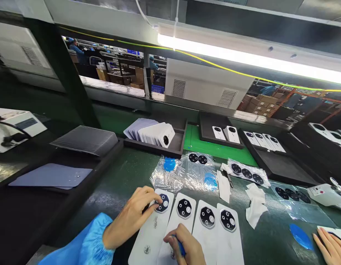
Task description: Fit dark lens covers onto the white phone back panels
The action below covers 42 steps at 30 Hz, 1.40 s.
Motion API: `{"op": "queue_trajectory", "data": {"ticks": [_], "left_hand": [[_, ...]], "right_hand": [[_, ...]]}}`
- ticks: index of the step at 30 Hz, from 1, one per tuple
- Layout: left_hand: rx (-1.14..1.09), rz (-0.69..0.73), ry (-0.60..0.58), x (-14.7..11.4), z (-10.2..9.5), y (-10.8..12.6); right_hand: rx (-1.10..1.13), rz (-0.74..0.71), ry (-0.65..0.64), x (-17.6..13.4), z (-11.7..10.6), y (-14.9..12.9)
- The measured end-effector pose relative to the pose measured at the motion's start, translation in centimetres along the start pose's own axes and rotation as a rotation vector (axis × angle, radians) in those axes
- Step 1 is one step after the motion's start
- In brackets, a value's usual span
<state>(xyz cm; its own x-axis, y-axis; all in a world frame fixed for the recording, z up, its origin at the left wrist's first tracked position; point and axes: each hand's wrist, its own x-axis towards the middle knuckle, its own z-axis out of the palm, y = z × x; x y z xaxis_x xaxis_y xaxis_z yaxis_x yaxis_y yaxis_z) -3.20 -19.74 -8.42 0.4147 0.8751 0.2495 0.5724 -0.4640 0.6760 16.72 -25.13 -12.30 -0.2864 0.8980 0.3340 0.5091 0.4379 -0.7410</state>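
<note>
Four white phone back covers lie side by side at the front, each with a black camera lens cover near its upper end. My left hand (134,213) reaches over the leftmost back cover (151,235), thumb and forefinger closed at the edge of its black lens cover (162,203). Over the lower part of the second back cover (177,219), my right hand (188,246) is closed round a small blue object (181,248), mostly hidden by the fingers. To the right are the third back cover (203,235) and the fourth (228,244).
Plastic bags (170,176) with blue discs and a strip of black lens covers (246,173) lie behind. White wipes (255,208) sit right of centre. Black trays (143,146) hold stacked covers. A co-worker's hand (330,244) rests at far right, near a blue disc (301,236).
</note>
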Motion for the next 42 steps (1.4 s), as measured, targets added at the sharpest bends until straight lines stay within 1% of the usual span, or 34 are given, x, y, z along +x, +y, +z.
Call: {"op": "queue_trajectory", "data": {"ticks": [2, 4, 6, 8, 11, 13, 17, 20, 25, 26, 29, 31, 34, 37, 42], "left_hand": [[0.082, 0.006, 0.060, 0.8, -0.1, -1.0], [0.105, 0.037, 0.045, 1.5, 0.1, -1.3], [0.089, 0.043, -0.004, 2.4, 0.4, -1.3], [0.066, 0.051, -0.058, 3.5, 0.6, -1.3], [0.053, 0.074, -0.139, 5.0, 0.4, -1.3], [0.053, 0.090, -0.191, 5.8, 0.2, -1.2], [0.066, 0.131, -0.260, 6.6, -0.3, -1.1], [0.091, 0.170, -0.276, 6.5, -0.2, -1.2], [0.133, 0.247, -0.281, 5.9, 0.4, -1.9], [0.139, 0.261, -0.274, 5.8, 0.6, -2.0], [0.156, 0.300, -0.232, 5.4, 1.0, -2.6], [0.163, 0.324, -0.196, 5.1, 1.0, -3.1], [0.169, 0.350, -0.151, 4.3, 1.0, -3.7], [0.172, 0.354, -0.113, 3.2, 1.3, -3.8], [0.155, 0.313, -0.039, 1.0, 1.4, -2.6]], "right_hand": [[-0.177, -0.126, 0.036, 0.5, 0.0, 0.0], [-0.280, -0.198, 0.041, 0.9, 0.4, 0.1], [-0.379, -0.261, 0.056, 1.4, 1.0, 0.1], [-0.464, -0.353, 0.118, 1.9, 1.4, 0.1], [-0.497, -0.515, 0.151, 2.9, 1.4, -0.3], [-0.500, -0.570, 0.143, 3.5, 1.0, -0.7], [-0.534, -0.578, 0.148, 3.9, 0.4, -1.1], [-0.522, -0.582, 0.171, 3.9, 0.8, -0.9], [-0.453, -0.556, 0.395, 3.7, 2.1, -0.5], [-0.465, -0.545, 0.400, 3.8, 2.0, -0.6], [-0.536, -0.554, 0.319, 4.0, 1.4, -1.3], [-0.573, -0.561, 0.293, 4.2, 0.9, -1.7], [-0.605, -0.564, 0.310, 4.3, 0.6, -2.0], [-0.617, -0.568, 0.328, 4.2, 0.9, -2.1], [-0.611, -0.573, 0.354, 4.4, 1.1, -2.1]]}}
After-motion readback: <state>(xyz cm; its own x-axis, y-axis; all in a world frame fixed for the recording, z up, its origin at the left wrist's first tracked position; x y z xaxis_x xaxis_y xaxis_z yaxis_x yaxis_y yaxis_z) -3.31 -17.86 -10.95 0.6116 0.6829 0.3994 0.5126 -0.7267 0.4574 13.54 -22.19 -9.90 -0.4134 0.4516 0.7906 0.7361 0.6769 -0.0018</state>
